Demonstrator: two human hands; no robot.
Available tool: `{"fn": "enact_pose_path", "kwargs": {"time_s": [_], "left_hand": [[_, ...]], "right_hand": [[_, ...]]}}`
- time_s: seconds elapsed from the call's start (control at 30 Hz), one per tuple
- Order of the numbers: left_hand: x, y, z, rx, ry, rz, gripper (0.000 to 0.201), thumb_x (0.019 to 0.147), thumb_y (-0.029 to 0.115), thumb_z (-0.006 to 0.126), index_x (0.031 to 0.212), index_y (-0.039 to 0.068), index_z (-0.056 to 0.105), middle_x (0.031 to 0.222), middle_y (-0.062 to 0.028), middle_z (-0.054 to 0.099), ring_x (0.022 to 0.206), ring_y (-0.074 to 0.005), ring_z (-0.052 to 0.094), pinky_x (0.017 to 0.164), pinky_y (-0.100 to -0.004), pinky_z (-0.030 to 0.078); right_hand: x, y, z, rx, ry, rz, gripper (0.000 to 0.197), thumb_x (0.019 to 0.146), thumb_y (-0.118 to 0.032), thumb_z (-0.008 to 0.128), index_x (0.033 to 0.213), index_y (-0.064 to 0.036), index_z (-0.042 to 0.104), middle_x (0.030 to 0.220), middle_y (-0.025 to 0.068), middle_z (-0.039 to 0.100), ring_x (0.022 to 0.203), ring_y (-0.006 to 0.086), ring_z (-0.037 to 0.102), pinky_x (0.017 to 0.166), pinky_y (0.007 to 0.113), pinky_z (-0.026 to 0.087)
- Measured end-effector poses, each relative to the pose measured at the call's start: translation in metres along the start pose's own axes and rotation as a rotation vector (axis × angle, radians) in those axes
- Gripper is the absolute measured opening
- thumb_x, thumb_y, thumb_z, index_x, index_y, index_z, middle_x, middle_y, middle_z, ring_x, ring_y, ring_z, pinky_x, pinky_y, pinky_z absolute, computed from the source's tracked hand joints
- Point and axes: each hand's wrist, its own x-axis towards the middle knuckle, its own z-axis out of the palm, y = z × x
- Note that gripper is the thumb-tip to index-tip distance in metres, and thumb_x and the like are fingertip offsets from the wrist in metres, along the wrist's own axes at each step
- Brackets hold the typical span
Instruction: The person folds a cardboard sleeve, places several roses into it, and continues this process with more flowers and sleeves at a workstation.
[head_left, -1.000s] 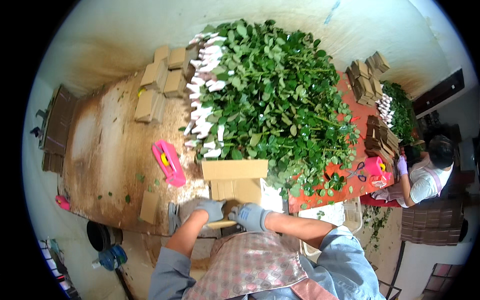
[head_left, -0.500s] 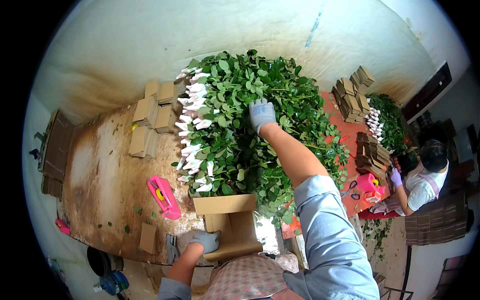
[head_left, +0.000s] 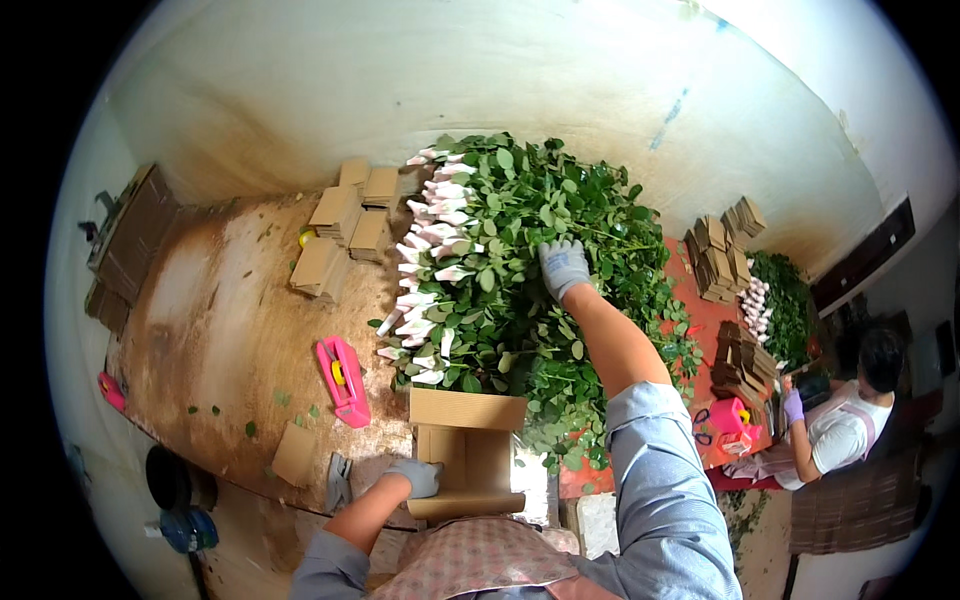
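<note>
The gloved left hand (head_left: 415,478) is curled over the left edge of an open cardboard box (head_left: 488,462) at the counter's (head_left: 230,340) near edge; its grip cannot be told. The gloved right hand (head_left: 565,268) reaches onto the heaped leafy stems (head_left: 520,215) beyond the box; whether it grasps any is unclear. 1 pink tape dispenser (head_left: 345,388) stands left of the box.

A fisheye camera on the wearer's head looks steeply down and forward over the bench (head_left: 230,350). The left grip (head_left: 416,478) shows low, nearer the wearer's body (head_left: 480,560); the right grip (head_left: 565,266) lies farther out, just right of the view's centre. The bench spreads leftward of both grips, the wall (head_left: 480,85) rises beyond them, and straight edges bow toward the dark rim.
</note>
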Motion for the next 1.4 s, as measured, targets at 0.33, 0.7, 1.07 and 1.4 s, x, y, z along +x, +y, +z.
{"fn": "enact_pose_path", "kwargs": {"time_s": [0.33,0.7,1.07,1.4], "left_hand": [[0.013,-0.010,0.016,0.006,0.052,0.019,0.050,0.094,0.035,0.043,0.140,0.018,0.054,0.130,-0.0214,0.065,0.116,-0.0409,0.064,0.098,-0.0508,0.050],[-0.007,-0.002,0.001,-0.048,0.045,0.025,0.056,0.089,0.026,0.045,0.143,0.013,0.054,0.139,-0.0221,0.059,0.125,-0.0391,0.060,0.104,-0.0477,0.048],[0.012,-0.012,0.015,-0.076,0.063,0.040,0.059,0.089,0.031,0.046,0.145,0.015,0.052,0.136,-0.0232,0.060,0.122,-0.0405,0.061,0.103,-0.0483,0.048],[0.082,-0.061,0.079,0.589,0.218,0.556,0.019,0.089,0.018,0.050,0.090,0.005,0.064,0.085,-0.0164,0.064,0.078,-0.0331,0.062,0.072,-0.0400,0.050]], "right_hand": [[-0.018,0.007,0.004,0.026,-0.123,0.048,0.047,0.088,-0.028,0.062,0.128,-0.0069,0.053,0.127,0.0154,0.062,0.119,0.0356,0.057,0.099,0.053,0.040],[-0.035,0.057,-0.139,0.154,0.952,-0.194,0.052,0.083,-0.003,0.060,0.133,-0.0063,0.050,0.113,0.0158,0.057,0.109,0.0339,0.055,0.102,0.049,0.041],[-0.190,0.007,-0.188,0.613,0.329,-0.139,0.020,0.089,-0.006,0.060,0.108,-0.0061,0.063,0.096,0.0188,0.059,0.088,0.0410,0.059,0.076,0.047,0.048],[-0.305,-0.079,-0.059,1.148,-0.512,-0.162,0.025,0.089,-0.011,0.063,0.112,-0.0031,0.066,0.100,0.0230,0.067,0.095,0.0435,0.064,0.084,0.048,0.051]]}}
